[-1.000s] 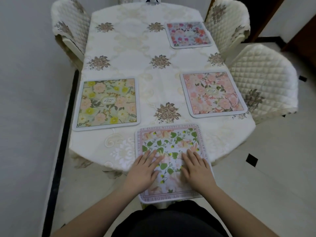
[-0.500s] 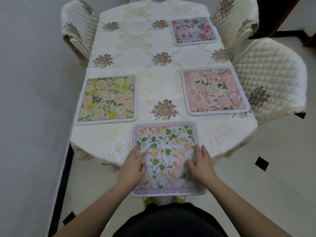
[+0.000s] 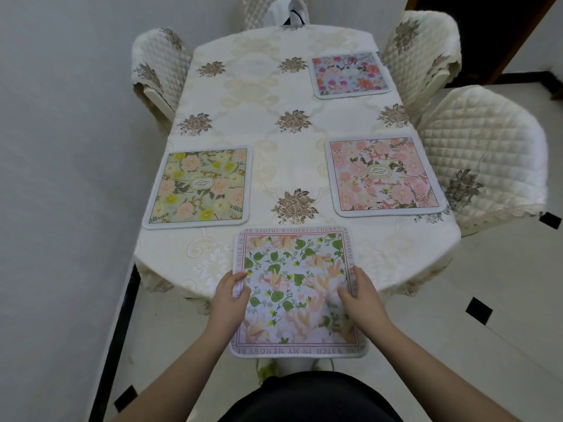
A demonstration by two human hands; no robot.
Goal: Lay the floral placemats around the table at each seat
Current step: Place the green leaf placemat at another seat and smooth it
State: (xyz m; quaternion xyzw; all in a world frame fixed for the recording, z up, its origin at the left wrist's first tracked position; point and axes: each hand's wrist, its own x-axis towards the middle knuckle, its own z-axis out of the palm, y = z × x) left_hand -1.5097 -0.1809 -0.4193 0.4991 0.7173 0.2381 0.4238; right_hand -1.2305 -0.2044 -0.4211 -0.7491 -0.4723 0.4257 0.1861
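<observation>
Left hand (image 3: pixel 229 296): grasping the left edge of the square green-leaf floral placemat (image 3: pixel 297 292).
Right hand (image 3: pixel 362 295): grasping its right edge.
Placemat: at the near end of the cream-clothed tabletop (image 3: pixel 274 141), its near part overhanging the edge.

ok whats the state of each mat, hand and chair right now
green-leaf mat: near table end, overhanging the edge, held at both sides
left hand: gripping its left edge
right hand: gripping its right edge
yellow mat: flat, left side
pink mat: flat, right side
blue mat: flat, far right
chairs: covered, unoccupied
</observation>
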